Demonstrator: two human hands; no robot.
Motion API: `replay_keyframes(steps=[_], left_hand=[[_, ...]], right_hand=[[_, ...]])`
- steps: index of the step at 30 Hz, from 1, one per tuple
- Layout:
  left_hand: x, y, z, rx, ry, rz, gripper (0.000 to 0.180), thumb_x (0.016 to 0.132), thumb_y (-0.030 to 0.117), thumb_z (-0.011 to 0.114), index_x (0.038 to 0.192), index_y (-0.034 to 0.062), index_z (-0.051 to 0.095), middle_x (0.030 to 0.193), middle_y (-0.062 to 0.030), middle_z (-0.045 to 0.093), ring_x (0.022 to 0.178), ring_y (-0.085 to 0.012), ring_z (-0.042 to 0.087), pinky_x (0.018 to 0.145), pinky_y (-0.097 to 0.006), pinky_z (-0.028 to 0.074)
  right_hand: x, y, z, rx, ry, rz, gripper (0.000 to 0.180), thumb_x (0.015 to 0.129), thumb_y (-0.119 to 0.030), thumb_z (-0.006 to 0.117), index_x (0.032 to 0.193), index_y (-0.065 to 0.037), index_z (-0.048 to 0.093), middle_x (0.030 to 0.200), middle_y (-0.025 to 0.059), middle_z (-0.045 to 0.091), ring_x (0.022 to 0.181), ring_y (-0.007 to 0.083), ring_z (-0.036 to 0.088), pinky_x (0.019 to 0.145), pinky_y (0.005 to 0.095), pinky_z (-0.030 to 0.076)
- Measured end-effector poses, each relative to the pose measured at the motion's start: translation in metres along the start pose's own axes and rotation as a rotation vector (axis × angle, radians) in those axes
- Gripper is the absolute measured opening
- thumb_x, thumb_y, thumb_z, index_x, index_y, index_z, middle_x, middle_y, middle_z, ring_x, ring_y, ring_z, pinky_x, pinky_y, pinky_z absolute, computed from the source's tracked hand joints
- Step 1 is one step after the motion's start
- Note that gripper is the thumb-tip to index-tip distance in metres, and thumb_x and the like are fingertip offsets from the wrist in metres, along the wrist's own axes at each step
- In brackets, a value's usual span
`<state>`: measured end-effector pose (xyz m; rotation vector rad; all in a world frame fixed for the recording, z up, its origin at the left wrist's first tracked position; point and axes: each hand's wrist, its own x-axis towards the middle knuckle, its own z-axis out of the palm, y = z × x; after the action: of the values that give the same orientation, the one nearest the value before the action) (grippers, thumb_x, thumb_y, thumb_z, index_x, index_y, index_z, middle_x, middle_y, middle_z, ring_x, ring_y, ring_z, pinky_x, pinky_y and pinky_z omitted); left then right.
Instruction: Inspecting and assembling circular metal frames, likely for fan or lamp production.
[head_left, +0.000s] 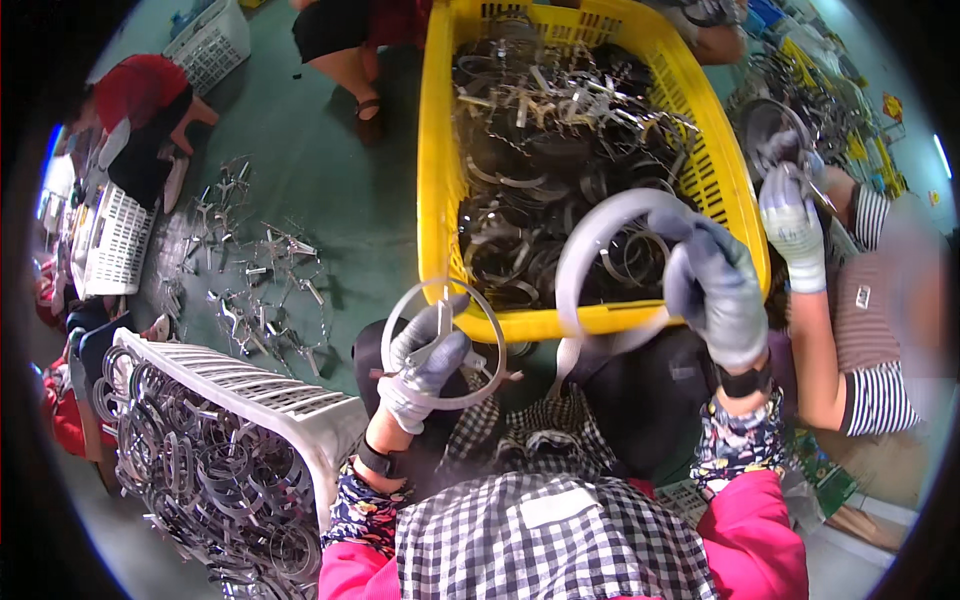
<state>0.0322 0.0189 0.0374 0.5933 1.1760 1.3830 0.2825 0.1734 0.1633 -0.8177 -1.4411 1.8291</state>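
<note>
My left hand (425, 368), in a whitish-grey glove, is closed around a thin pale ring (503, 350). A narrow strip of shiny metal (444, 318) crosses the inside of that ring by my fingers. My gloved right hand (718, 290) grips a wider pale ring (577, 262) by its right side, over the near end of the yellow crate (432, 170). This ring is smeared by motion. Many dark and silvery rings (530, 215) fill the crate, with small bright metal pieces (590, 100) heaped on top at its far end.
A white slatted crate (260, 385) full of metal rings (215, 465) stands at my left. Small metal pieces (270, 285) lie scattered on the green floor beyond it. At my right, a co-worker's gloved hand (795, 225) holds a metal part. Other people sit farther off.
</note>
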Motion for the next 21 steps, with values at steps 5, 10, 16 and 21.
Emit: replay_keyframes(steps=[5,10,16,21], left_hand=[[-0.004,0.016,0.037,0.485,0.06,0.385,0.055,0.082,0.016,0.071,0.129,0.0005,0.047,0.113,-0.008,0.06,0.098,-0.0136,0.059,0.082,-0.027,0.048],[-0.023,0.017,0.051,0.599,0.025,0.439,0.043,0.083,0.021,0.07,0.118,0.0002,0.058,0.102,-0.0089,0.066,0.089,-0.0156,0.063,0.08,-0.028,0.049],[-0.033,0.002,0.053,0.544,-0.081,0.255,0.051,0.079,0.017,0.071,0.123,-0.0032,0.055,0.11,-0.0111,0.062,0.097,-0.019,0.059,0.086,-0.031,0.048],[-0.036,0.002,0.056,0.602,-0.088,0.257,0.058,0.077,0.018,0.072,0.127,-0.0031,0.051,0.117,-0.0136,0.06,0.105,-0.0209,0.058,0.093,-0.033,0.045]], right_hand=[[-0.046,0.002,0.041,0.23,-0.113,0.273,0.029,0.098,-0.021,0.052,0.116,-0.001,0.062,0.068,0.0011,0.061,0.055,0.0047,0.055,0.052,0.0184,0.044],[-0.043,0.026,0.032,-0.466,0.179,-0.335,0.024,0.088,-0.011,0.064,0.11,-0.001,0.064,0.078,0.0098,0.067,0.061,0.0167,0.063,0.057,0.029,0.05],[-0.047,0.045,0.026,-0.673,0.276,-0.631,0.021,0.089,-0.007,0.062,0.11,-0.001,0.064,0.09,0.0092,0.069,0.071,0.0134,0.064,0.066,0.0248,0.05],[-0.044,0.052,0.035,-0.394,0.0,-0.243,0.024,0.09,-0.01,0.063,0.112,-0.002,0.064,0.089,0.004,0.067,0.075,0.0066,0.058,0.069,0.0215,0.049]])
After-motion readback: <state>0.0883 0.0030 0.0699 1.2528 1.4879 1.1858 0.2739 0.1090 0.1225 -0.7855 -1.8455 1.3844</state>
